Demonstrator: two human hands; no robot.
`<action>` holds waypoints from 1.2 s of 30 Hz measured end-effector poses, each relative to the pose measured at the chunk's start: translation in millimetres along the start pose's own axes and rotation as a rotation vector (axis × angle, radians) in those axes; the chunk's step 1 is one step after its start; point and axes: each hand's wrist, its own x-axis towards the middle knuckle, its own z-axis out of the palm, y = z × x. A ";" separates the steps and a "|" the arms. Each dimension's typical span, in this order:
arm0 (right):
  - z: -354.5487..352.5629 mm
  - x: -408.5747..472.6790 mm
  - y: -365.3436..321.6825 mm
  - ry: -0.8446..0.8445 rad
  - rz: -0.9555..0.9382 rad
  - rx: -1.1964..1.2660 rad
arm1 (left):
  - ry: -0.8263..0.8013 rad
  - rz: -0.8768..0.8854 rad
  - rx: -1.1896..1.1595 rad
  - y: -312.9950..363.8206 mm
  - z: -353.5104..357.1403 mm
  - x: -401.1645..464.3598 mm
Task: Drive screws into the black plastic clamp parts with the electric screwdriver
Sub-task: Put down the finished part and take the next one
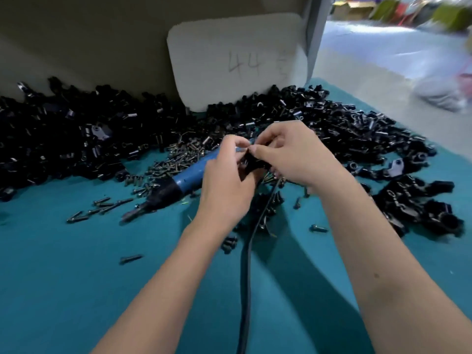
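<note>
Cable: a black power cable (245, 290) runs up the middle of the teal cloth-covered table (63, 290), between the two forearms, and goes under the hands.
Left hand: the left hand (226, 185) has its fingers curled, thumb and forefinger pinching one end of a small black plastic clamp part (251, 163).
Right hand: the right hand (296, 155) pinches the other end of the same part with thumb and forefinger, so the two hands meet at the fingertips with the part clamped between them.
Screwdriver: the blue-bodied electric screwdriver with a black nose (176, 185) lies on the table just left of the left hand, its rear end hidden behind that hand, its tip pointing down-left; neither hand holds it.
Loose screws: small dark metal screws (176, 159) lie heaped beside and behind the screwdriver, with strays scattered nearer on the cloth.
Finished parts: a cluster of black clamp pieces (421, 208) sits to the right of the right forearm.
Far pile: a wide heap of black plastic clamp parts (76, 139) spans the table's back.
Writing: a white rounded foam board (237, 62) leans against the wall, pencilled "44"; the marks beside it are too blurred to read.
</note>
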 end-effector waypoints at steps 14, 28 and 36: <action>-109.8 -18.6 90.0 0.217 0.238 -0.363 | -0.148 -0.035 0.250 70.5 152.2 -4.6; -36.3 65.1 77.9 -0.126 -0.038 -0.695 | 0.061 -0.176 0.282 44.9 100.0 34.3; -19.7 75.2 85.2 0.055 0.051 -0.785 | 0.055 -0.241 0.193 42.9 87.6 40.8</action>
